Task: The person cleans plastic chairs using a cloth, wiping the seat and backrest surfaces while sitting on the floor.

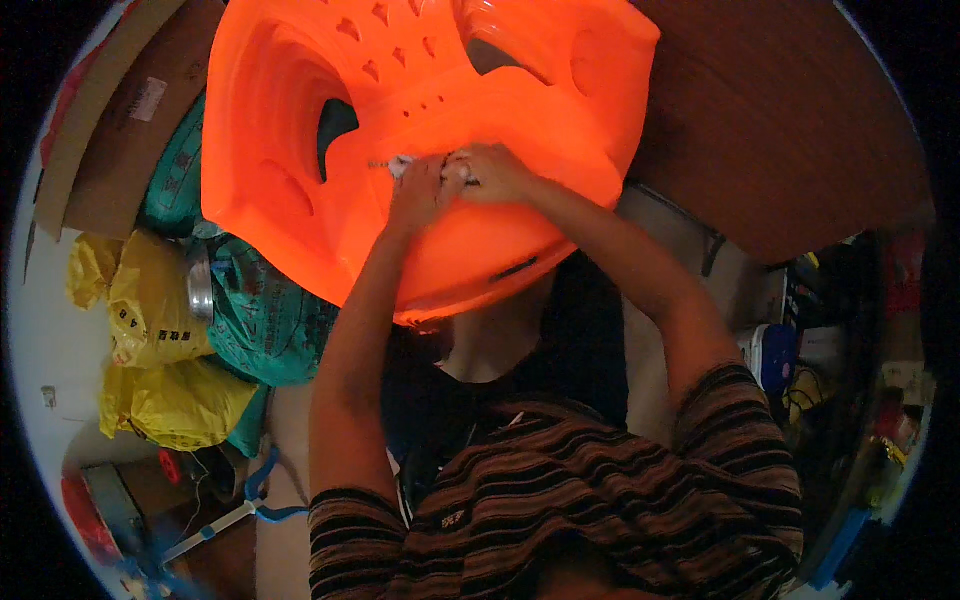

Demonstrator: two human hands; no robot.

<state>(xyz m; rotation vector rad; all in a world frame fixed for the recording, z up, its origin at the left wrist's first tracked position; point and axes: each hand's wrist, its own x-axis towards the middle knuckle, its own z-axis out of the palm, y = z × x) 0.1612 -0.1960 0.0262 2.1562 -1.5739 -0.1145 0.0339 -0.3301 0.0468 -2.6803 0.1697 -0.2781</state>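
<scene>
A large moulded orange plastic shell (487, 232), seemingly a seat, fills the upper middle. It has two big openings and rows of small cut-outs. Both hands are close together over its inner surface. Between my left hand (418, 196) and my right hand (495, 174) is a small white thing (400, 165) with dark parts. Its kind is too blurred to tell. The right fingers are curled around part of it, and the left fingers are bent over it. A narrow dark slot (514, 268) runs near the shell's lower rim.
At left, yellow bags (161, 300) and green bags (262, 322) are piled beside cardboard (131, 150). Below them stands a fan-like blue and white frame (214, 529). A brown tabletop (772, 127) borders the upper right, with a blue and white container (772, 356) below.
</scene>
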